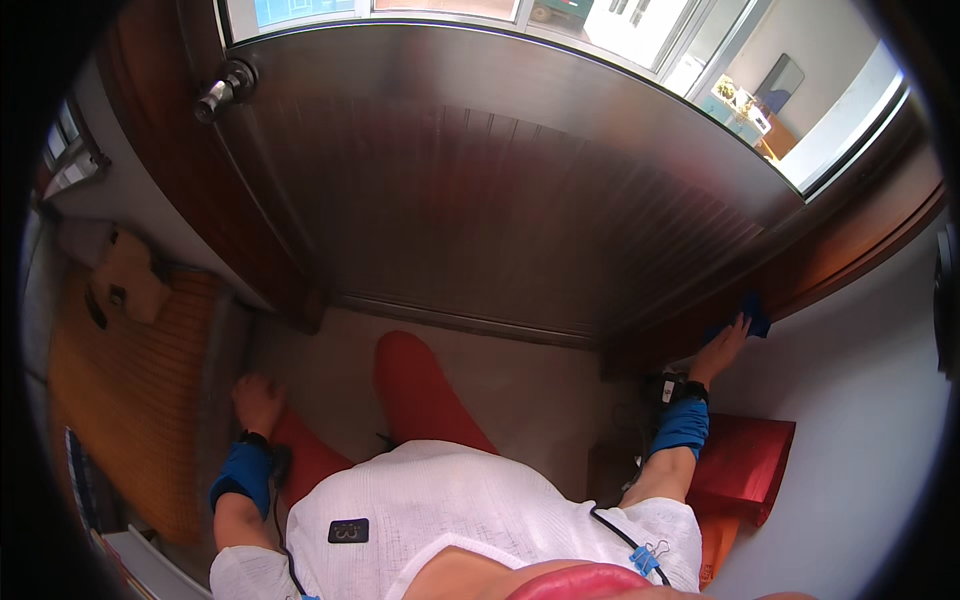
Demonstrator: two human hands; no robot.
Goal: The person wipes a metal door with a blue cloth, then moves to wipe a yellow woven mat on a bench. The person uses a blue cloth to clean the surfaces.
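Observation:
My right hand (726, 346) reaches out to the right, its fingers laid over a blue cloth (759, 324). The cloth is pressed against the lower part of the dark reddish wooden door frame (825, 259), and the fingers partly cover it. Down by my left leg is my left hand (259, 403), loosely bent, with nothing visible in it; it is close to the side of the orange-covered seat (142, 390). Ahead stands a metal-toned door (450, 202) with a ribbed panel and a lever handle (217, 94) at its upper left. The door looks closed.
On the seat lies a beige object (131, 274) that I cannot identify. A red bag (742, 457) leans by the right wall, with a small dark device (664, 388) near my right wrist. Cables run along both arms. Glass panes (637, 30) top the door.

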